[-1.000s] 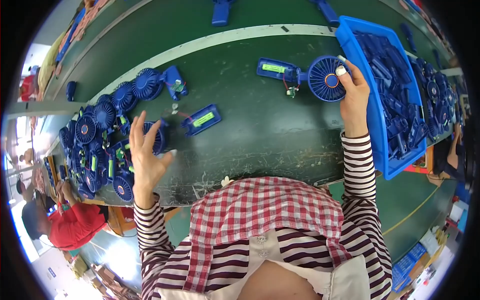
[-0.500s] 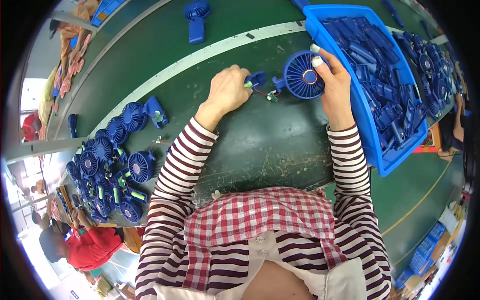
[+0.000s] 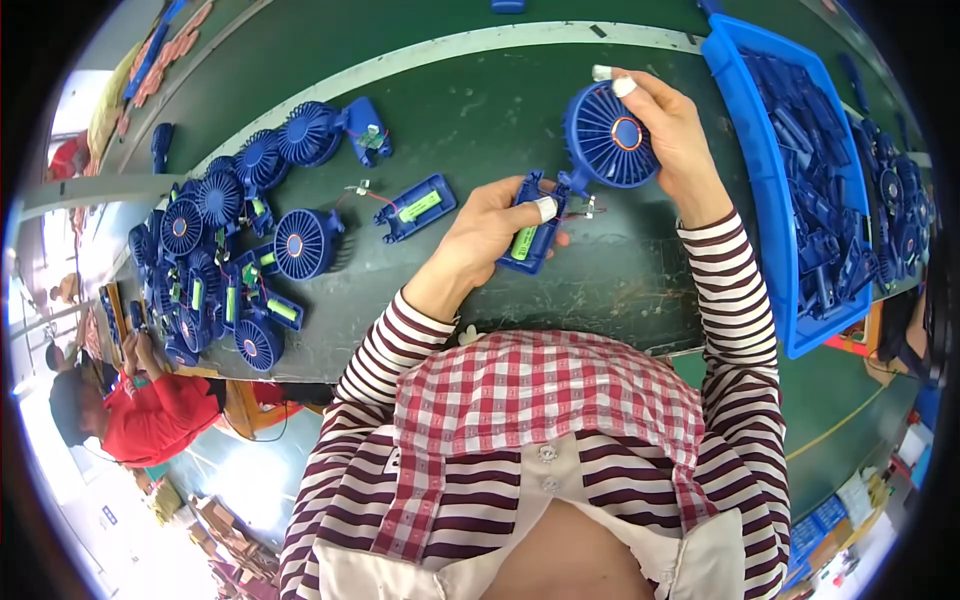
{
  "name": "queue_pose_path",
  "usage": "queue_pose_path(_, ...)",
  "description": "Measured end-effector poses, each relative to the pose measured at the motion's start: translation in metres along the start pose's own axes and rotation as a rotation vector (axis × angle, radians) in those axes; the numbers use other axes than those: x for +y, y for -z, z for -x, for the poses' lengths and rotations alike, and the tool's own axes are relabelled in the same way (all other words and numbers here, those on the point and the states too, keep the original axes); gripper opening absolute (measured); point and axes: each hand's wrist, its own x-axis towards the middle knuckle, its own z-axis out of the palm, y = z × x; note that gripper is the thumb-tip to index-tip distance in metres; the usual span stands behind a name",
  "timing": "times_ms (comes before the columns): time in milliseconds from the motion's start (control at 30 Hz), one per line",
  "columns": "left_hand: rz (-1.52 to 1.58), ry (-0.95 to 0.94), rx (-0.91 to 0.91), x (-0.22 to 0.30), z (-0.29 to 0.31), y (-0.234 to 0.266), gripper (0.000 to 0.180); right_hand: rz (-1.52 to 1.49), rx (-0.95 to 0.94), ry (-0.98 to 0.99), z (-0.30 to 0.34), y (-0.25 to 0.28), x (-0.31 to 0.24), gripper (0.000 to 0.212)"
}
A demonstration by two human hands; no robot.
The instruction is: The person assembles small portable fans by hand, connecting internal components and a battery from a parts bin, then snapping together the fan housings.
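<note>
My left hand (image 3: 480,235) grips a blue handle shell (image 3: 545,243) with its thumb across it. A green battery (image 3: 523,242) lies in that shell. My right hand (image 3: 680,135) pinches the rim of a round blue fan head (image 3: 600,150), white coverings on its thumb and a fingertip. The fan's narrow neck meets the upper end of the shell; whether it is seated there I cannot tell. A small circuit board (image 3: 590,206) on thin wires hangs beside the joint. Left of my left hand, another handle shell (image 3: 432,225) with a green battery lies on the bench.
A pile of blue fans (image 3: 220,200), several with open handles, covers the bench's left side. At right stands a blue bin (image 3: 785,270) full of handle shells, with more fans (image 3: 890,190) beyond. A person in red (image 3: 160,410) sits at the far left.
My left hand has turned and come nearer, bringing the shell's open side and battery into sight. The fan head is now tilted against the shell's end. My view has shifted.
</note>
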Motion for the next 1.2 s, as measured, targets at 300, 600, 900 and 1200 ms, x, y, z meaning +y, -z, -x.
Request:
queue_pose_path(300, -0.06, -0.098, -0.023, -0.006, 0.004, 0.003, 0.019, 0.11, -0.177, -0.016, -0.01, -0.027, 0.01, 0.03)
queue_pose_path(600, -0.274, -0.206, 0.116, 0.0, 0.0, -0.012, 0.021, 0.151, -0.166, 0.099, -0.011, -0.026, 0.015, 0.026)
queue_pose_path(900, 0.064, -0.164, 0.063, 0.011, 0.006, 0.005, 0.027, 0.3, -0.023, 0.416, 0.007, -0.021, 0.023, 0.032)
queue_pose_path(1200, 0.221, -0.086, 0.069, 0.002, -0.001, 0.011, 0.028, 0.821, -0.081, 1.124, 0.055, -0.043, 0.022, 0.025)
